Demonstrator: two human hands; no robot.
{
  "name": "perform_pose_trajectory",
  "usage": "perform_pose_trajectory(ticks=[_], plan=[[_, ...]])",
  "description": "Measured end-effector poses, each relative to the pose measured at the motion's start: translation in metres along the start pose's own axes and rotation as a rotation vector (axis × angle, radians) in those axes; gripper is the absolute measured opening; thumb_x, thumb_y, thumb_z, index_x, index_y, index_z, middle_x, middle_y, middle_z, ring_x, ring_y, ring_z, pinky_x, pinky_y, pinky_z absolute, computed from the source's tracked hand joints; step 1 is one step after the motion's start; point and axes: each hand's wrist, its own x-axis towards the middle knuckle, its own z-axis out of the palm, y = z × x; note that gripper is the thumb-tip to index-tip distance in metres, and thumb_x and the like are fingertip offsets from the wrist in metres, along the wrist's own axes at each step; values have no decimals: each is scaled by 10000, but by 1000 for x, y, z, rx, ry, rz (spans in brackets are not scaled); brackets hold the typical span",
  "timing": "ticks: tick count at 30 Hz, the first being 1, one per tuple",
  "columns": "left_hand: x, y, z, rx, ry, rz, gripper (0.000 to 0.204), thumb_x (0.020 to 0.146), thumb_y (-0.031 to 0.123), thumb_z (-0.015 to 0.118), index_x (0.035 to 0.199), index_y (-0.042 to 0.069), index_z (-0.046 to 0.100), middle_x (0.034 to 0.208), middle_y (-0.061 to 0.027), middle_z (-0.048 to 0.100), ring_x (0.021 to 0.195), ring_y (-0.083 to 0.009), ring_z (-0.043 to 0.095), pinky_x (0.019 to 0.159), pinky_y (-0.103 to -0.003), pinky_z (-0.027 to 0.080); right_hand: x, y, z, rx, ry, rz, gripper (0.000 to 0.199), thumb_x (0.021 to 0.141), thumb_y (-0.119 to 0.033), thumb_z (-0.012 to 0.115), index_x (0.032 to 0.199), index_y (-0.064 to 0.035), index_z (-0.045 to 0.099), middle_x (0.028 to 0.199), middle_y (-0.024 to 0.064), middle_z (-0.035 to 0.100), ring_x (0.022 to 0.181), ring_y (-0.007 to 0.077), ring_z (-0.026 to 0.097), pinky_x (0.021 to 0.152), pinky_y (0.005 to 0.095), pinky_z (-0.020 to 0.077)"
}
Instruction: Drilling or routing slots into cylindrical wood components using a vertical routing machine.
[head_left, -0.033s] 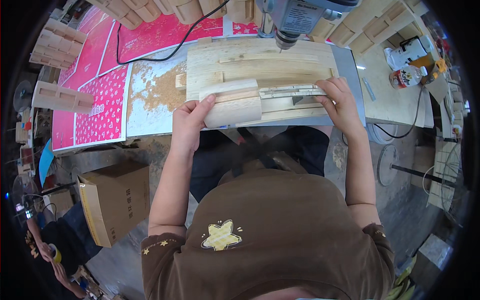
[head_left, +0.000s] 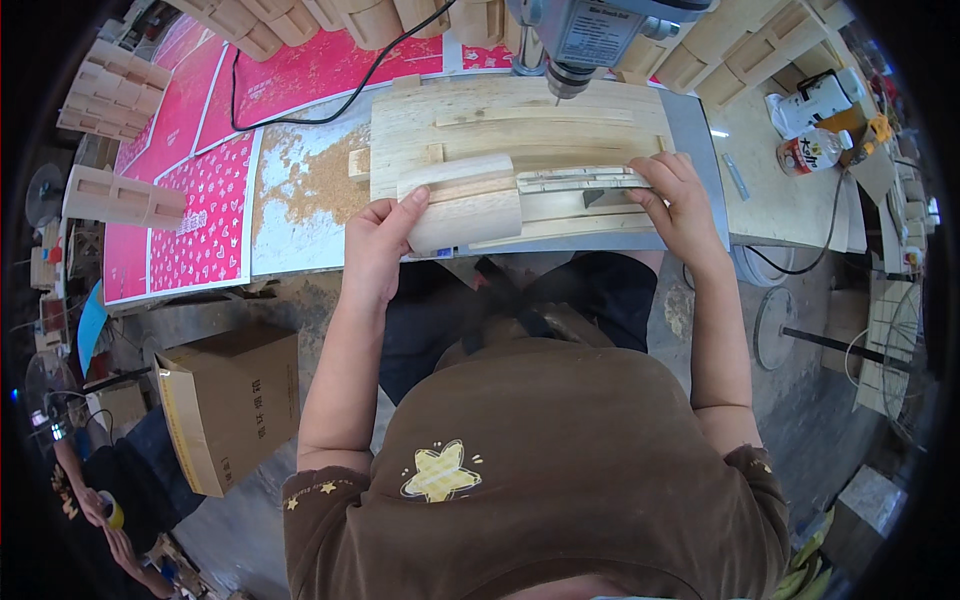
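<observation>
My left hand [head_left: 378,240] grips the left end of a pale wooden block [head_left: 465,218] with a rounded face and a groove along its length. The thumb lies on top; the other fingers are mostly hidden under the block. Against the block's right end sits a thin, layered, light strip [head_left: 580,179], its other end pinched between the thumb and fingers of my right hand [head_left: 682,203]. A small dark metal-like piece [head_left: 600,197] shows beneath the strip. Both are held over the near edge of a wooden board [head_left: 480,105] on the bench.
A drill press [head_left: 570,75] stands over the board's far side. Sawdust [head_left: 315,180] and a small wood block [head_left: 358,163] lie to the left. Similar wooden blocks [head_left: 125,197] ring the bench. A bottle [head_left: 812,152] stands right; a carton [head_left: 235,405] is on the floor.
</observation>
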Motion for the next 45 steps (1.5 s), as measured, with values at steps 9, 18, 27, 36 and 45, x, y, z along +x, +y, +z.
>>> perform_pose_trajectory(ticks=[9,18,27,36,45], plan=[[18,-2,10,54,-112,-23,308,774,298,726,738,13,617,631,-8,573,493,-43,442,460,-182,345,1,4,-2,13,-5,18,251,732,-103,661,971,-55,604,864,99,556,857,286,506,765,372,411],[18,-38,48,188,-180,437,480,663,119,805,1026,-23,525,933,-92,582,812,-137,556,730,-264,468,6,4,22,-59,149,19,357,658,-78,707,993,-44,589,894,107,566,869,321,516,843,418,410],[57,-50,57,928,106,938,677,561,258,809,1152,56,548,993,-69,544,981,-262,484,930,-445,291,48,26,32,-136,199,23,763,643,-53,734,1319,-135,388,1123,81,573,1104,304,491,994,536,320],[68,-45,39,969,76,890,550,579,279,790,1069,85,631,800,3,535,852,-212,465,829,-373,294,67,35,-31,11,546,-111,714,760,-81,711,1359,-54,324,1307,124,457,1207,252,448,1017,393,344],[73,-51,39,978,70,904,547,588,282,786,1086,122,629,755,9,498,807,-194,459,792,-356,291,179,-30,-110,30,487,-69,344,918,-258,451,879,44,611,762,103,616,736,151,556,656,296,447]])
